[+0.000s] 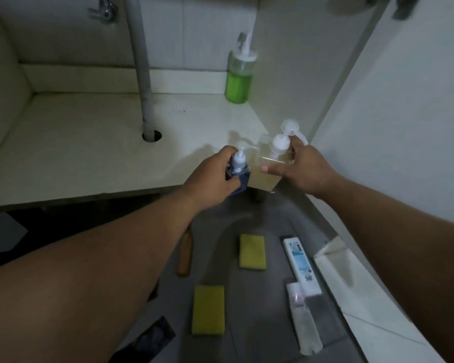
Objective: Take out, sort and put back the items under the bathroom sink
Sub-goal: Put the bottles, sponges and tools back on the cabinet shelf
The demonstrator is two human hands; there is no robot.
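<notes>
Currently the left hand (pixel 210 176) grips a blue pump bottle (pixel 238 166) and the right hand (pixel 303 170) clasps a clear pump bottle (pixel 270 163), both at the cabinet floor's (pixel 89 142) front right corner. A green pump bottle (pixel 239 74) stands at the back right corner.

2 pump bottles (pixel 266 163) upright at shelf edge — green bottle (pixel 239 77) behind.

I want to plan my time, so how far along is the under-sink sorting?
Roughly mid put-back. The green pump bottle already stands in the cabinet. The left hand holds a blue bottle, the right hand a clear pump bottle, at the cabinet's edge. Two sponges and the tubes lie on the floor.
</notes>
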